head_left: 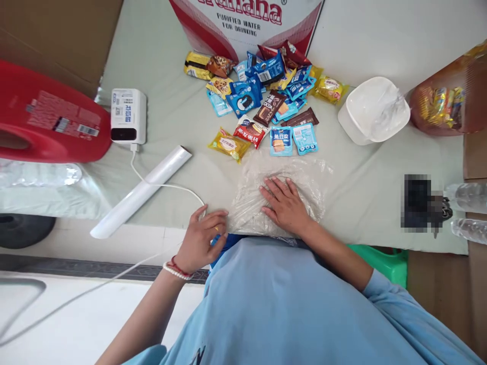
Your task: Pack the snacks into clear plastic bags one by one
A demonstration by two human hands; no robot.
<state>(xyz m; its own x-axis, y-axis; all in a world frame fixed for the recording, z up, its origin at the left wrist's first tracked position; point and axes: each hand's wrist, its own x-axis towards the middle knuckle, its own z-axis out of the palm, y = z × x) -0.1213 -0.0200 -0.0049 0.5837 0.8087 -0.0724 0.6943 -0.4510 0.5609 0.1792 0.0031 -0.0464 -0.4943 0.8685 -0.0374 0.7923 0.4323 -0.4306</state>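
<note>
A crumpled clear plastic bag (247,203) lies flat at the table's front edge. My right hand (285,205) rests palm down on it, fingers spread. Beside the bag's left edge, my left hand (207,233) hovers at the table edge with fingers loosely bent and apart, nothing visible in it. A white charging cable (182,188) runs close by its fingertips. Just behind the bag sits a pile of small packaged snacks: a yellow packet (229,145), a red packet (251,131), two light blue packets (280,141) and several brown and blue ones.
At left are a white power bank (129,114), a roll of plastic film (142,191) and a red jug (49,114). To the right stand a white plastic tub (357,114) and an amber container (426,91) holding snacks. A water carton (243,25) stands behind; a green stool (395,263) sits below.
</note>
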